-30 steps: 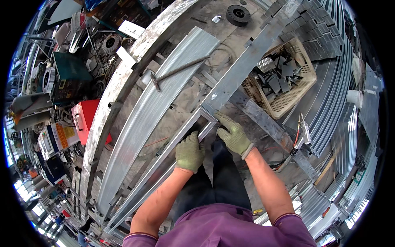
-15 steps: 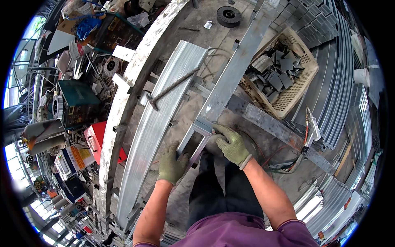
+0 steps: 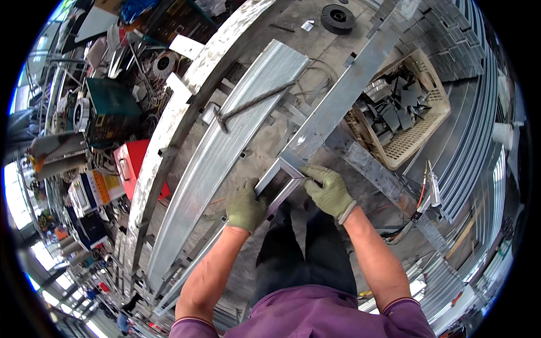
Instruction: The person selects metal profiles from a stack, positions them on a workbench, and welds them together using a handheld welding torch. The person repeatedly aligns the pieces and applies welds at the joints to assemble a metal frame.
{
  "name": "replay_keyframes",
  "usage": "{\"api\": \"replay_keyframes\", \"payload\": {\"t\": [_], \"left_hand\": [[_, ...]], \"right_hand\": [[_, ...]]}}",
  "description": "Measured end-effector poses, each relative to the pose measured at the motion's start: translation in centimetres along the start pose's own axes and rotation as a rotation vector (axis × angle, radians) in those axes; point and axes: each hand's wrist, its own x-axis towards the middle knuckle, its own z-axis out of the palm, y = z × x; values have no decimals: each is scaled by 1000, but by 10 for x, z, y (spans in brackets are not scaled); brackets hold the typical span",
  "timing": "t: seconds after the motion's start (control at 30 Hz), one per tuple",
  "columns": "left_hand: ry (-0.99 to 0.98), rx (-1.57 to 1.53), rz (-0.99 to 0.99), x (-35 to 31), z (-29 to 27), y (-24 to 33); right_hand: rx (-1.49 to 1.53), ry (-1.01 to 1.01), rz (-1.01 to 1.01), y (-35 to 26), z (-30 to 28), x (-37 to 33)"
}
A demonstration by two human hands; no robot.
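Note:
Ahead of my body is a rectangular galvanized steel frame end (image 3: 269,176), with mitred corners and a dark gap inside. My left hand (image 3: 245,207), in a green knit glove, is closed around its left side, fingertips over the edge. My right hand (image 3: 329,193), gloved alike, has its fingers bent against the right corner; its thumb lies on the near edge. A long flat steel bar (image 3: 344,96) runs away from the frame's far end. A T-shaped metal tool, hammer-like (image 3: 256,105), lies across a wide galvanized channel (image 3: 225,146) to the left.
A cream plastic basket (image 3: 437,112) holds metal offcuts at the right. A welding torch (image 3: 433,186) rests on a crossbar (image 3: 372,169). Left stand a white-streaked beam (image 3: 163,135), a red box (image 3: 135,166) and a green machine (image 3: 112,110). A black spool (image 3: 338,19) lies far ahead.
The view has shifted and turned slightly, so most things sit farther right. My right fingers and thumb have come closer against the frame's corner. My left hand keeps its hold.

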Motion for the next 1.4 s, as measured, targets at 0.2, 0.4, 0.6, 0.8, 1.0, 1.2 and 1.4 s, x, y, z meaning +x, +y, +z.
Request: {"api": "replay_keyframes", "payload": {"t": [0.2,0.4,0.6,0.8,1.0,1.2,1.4], "left_hand": [[23,74,-59,-2,8,5],[6,-17,-97,-2,2,14],[128,-85,37,-5,-1,12],[93,-13,58,-4,3,9],[-1,31,22,3,-1,15],[-5,126,-105,9,5,29],[354,-70,181,-1,22,16]], "right_hand": [[148,-162,103,1,-17,2],[-254,-129,-37,-18,-8,5],[-314,-132,-74,-16,-3,10],[-300,-132,-35,-22,-2,11],[-130,-175,85,-28,-5,12],[-121,-150,25,-15,-6,10],[-5,-131,105,-12,-2,5]]}}
